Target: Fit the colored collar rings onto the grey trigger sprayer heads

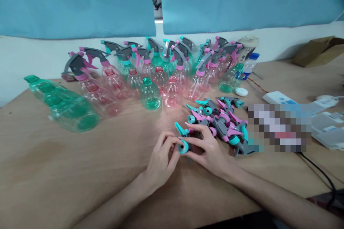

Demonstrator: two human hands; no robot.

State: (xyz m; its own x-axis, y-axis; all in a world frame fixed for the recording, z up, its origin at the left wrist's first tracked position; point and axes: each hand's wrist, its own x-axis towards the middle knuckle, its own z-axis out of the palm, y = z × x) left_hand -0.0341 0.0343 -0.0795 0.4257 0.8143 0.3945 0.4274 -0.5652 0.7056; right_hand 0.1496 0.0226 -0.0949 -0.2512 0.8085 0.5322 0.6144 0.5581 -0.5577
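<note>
R grip (209,149), spray hd (185,147) btwn fingers (198,143)

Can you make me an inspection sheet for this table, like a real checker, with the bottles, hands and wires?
Surface: brown table, darker patch at the left.
Bottles: green bottles and pink bottles; many have fitted spray heads, others have open necks.
Parts: loose spray heads piled beyond the right hand.
Left hand: fingertips at the held spray head's teal collar.
Right hand: holds that same one.
Clutter: white cap, blue-capped bottle, brown box; one thing is blurred out.
Cables: black cable, thin reddish wire.
Surroundings: blue covering, white wall.
</note>
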